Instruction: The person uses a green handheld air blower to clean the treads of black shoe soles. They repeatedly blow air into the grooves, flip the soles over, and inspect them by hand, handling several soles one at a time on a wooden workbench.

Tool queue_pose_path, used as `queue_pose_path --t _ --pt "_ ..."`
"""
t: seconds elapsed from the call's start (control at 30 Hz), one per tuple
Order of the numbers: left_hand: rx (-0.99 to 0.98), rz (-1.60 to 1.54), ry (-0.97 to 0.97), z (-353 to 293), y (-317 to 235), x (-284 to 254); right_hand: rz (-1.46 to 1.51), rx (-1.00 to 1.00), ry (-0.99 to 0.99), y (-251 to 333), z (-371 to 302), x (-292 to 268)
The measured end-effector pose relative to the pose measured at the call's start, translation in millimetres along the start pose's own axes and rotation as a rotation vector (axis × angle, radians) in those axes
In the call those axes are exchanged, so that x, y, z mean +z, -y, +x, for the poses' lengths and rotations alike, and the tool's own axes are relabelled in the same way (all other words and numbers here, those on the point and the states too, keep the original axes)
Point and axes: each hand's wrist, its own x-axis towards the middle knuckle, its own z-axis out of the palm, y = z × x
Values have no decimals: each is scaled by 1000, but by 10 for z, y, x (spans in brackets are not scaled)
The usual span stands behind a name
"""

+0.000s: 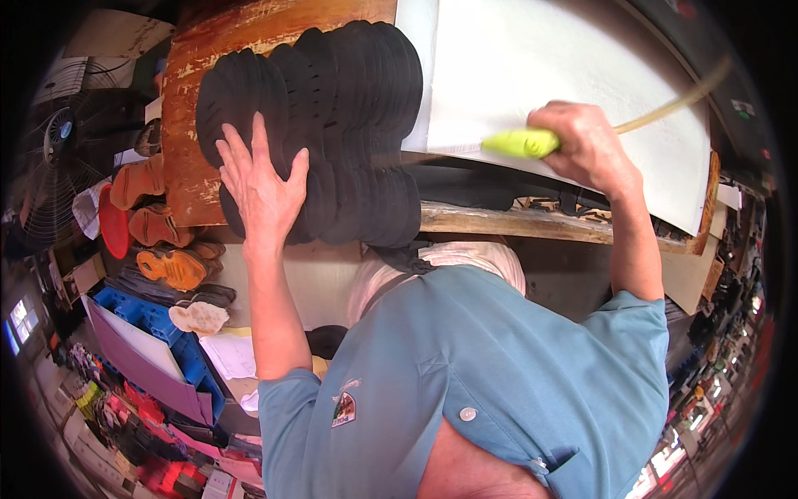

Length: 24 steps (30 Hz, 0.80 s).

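Observation:
Black sole-shaped pieces (pixel 349 91), thin and flat, lie overlapping in fanned rows on a worn wooden board. My left hand (pixel 264 187) rests on the left end of these rows, fingers spread and nothing gripped. To the right, my right hand (pixel 582 141) is wrapped around a lime-green tool (pixel 522 143) with a pale hose (pixel 673 108) trailing from behind my fist. The tool is held over the edge of a white sheet (pixel 532 66), its front end pointing left toward the black pieces. That end is blurred, so its kind is unclear.
The wooden board (pixel 187 108) ends at the left, near brown soles (pixel 170 266) and a caged fan (pixel 58 133). A blue crate (pixel 195 358) stands at lower left. Under the white sheet's front edge, a shelf with a wooden edge (pixel 499 223) holds dark scraps.

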Motion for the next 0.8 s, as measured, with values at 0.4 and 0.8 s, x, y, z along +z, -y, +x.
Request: queue_pose_path --t 0.4,0.8 --pt "-31 73 -84 40 309 40 13 62 -145 37 10 -21" --pt "-113 -99 -67 81 435 83 -64 183 -107 -3 -55 -178"
